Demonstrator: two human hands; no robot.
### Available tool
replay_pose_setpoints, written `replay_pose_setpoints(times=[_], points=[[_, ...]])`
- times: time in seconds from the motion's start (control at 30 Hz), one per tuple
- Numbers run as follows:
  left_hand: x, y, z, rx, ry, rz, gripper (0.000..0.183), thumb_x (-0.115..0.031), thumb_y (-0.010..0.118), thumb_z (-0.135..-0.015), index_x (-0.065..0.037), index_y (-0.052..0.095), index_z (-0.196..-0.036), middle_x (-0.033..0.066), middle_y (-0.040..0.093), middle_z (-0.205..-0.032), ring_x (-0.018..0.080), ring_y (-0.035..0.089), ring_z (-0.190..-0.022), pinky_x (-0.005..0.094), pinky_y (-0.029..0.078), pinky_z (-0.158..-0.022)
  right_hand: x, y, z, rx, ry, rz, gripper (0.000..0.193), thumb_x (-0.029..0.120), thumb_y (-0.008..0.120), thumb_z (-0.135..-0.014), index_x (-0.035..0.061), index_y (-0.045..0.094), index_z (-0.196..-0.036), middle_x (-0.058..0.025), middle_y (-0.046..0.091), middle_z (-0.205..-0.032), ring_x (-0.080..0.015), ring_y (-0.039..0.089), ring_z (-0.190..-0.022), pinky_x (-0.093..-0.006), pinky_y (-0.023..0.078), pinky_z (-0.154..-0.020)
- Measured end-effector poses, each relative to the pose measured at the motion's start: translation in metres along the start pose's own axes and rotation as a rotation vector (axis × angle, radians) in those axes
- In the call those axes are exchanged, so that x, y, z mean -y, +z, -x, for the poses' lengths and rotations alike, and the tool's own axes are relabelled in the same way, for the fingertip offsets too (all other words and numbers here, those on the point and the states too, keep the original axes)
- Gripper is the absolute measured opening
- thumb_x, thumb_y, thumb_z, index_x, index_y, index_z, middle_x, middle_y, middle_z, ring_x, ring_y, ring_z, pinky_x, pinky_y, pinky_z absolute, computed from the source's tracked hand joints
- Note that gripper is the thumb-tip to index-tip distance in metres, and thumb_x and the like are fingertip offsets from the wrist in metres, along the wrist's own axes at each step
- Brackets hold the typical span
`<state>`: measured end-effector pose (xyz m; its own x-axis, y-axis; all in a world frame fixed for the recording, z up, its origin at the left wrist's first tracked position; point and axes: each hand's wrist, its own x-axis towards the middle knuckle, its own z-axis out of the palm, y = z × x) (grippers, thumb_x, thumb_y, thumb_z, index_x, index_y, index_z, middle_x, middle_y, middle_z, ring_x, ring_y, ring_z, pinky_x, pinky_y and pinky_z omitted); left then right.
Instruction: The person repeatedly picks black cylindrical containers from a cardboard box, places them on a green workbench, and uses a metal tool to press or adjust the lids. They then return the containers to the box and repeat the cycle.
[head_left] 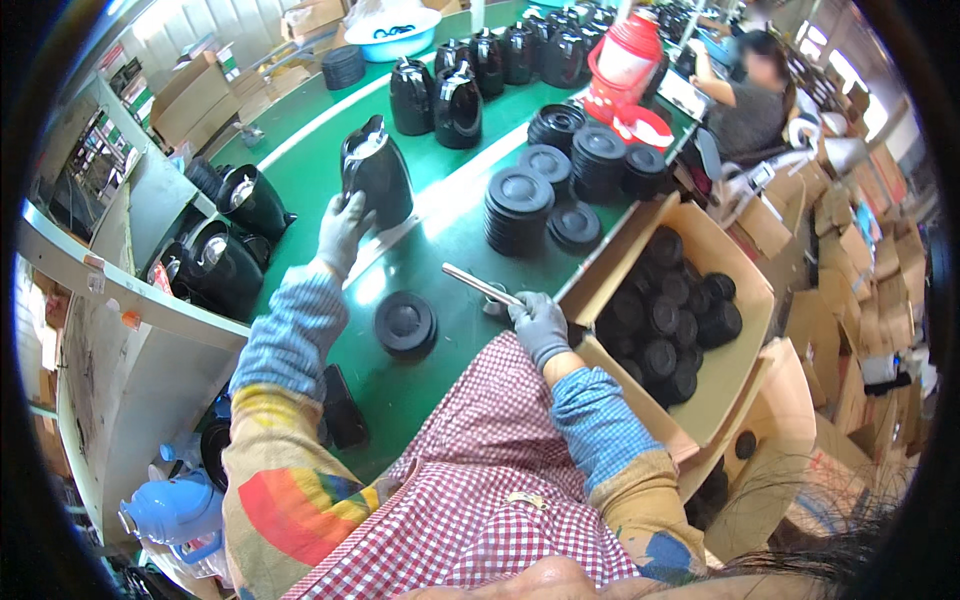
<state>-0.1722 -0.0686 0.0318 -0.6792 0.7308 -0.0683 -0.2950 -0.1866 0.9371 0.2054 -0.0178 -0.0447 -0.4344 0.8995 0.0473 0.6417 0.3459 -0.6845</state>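
A glossy black jug stands on the green bench, and my gloved left hand is closed against its lower near side. Part of those fingers is hard to make out against the dark jug. In my gloved right hand is a slim metal rod, gripped near one end and pointing up and left over the bench. A small metal piece shows beside the rod. Between my forearms lie round black lids, stacked low. Taller stacks of black lids stand beyond my right hand.
An open cardboard box of black round parts adjoins the bench at right. More black jugs line the far side, beside a red bucket. Jugs lie at left. A blue bottle is below; a person sits far right.
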Motion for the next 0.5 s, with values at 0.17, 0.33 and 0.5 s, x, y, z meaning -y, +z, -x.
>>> replay_pose_setpoints(times=[0.17, 0.33, 0.5], points=[[0.037, 0.022, -0.146, -0.221, 0.101, 0.092, 0.031, -0.025, 0.071, -0.097, -0.007, 0.054, -0.115, 0.0078, 0.061, -0.109, 0.0213, 0.061, -0.090, 0.0352, 0.058, -0.072, -0.013, 0.004, -0.006, -0.003, -0.138, 0.110, 0.040, 0.034, 0.067, -0.088, 0.0100, 0.068, -0.120, -0.0177, 0.066, -0.122, -0.0383, 0.059, -0.117, -0.0478, 0.046, -0.100], [0.065, 0.040, -0.224, -0.283, 0.111, -0.053, 0.029, -0.028, 0.071, -0.098, -0.007, 0.056, -0.111, 0.0073, 0.060, -0.111, 0.0207, 0.060, -0.095, 0.0370, 0.060, -0.076, -0.053, -0.059, 0.039, -0.075, -0.221, -0.042, 0.037, 0.021, 0.064, -0.092, 0.0035, 0.067, -0.124, -0.0197, 0.068, -0.121, -0.0391, 0.062, -0.114, -0.0473, 0.047, -0.101], [0.057, 0.033, -0.211, -0.274, 0.072, -0.376, 0.055, -0.044, 0.080, -0.086, -0.006, 0.061, -0.122, 0.0131, 0.066, -0.109, 0.0199, 0.064, -0.089, 0.0349, 0.057, -0.072, -0.076, -0.119, 0.101, 0.002, 0.129, -0.225, 0.033, 0.014, 0.060, -0.094, -0.0020, 0.068, -0.122, -0.0176, 0.069, -0.122, -0.0294, 0.063, -0.115, -0.0384, 0.048, -0.100]])
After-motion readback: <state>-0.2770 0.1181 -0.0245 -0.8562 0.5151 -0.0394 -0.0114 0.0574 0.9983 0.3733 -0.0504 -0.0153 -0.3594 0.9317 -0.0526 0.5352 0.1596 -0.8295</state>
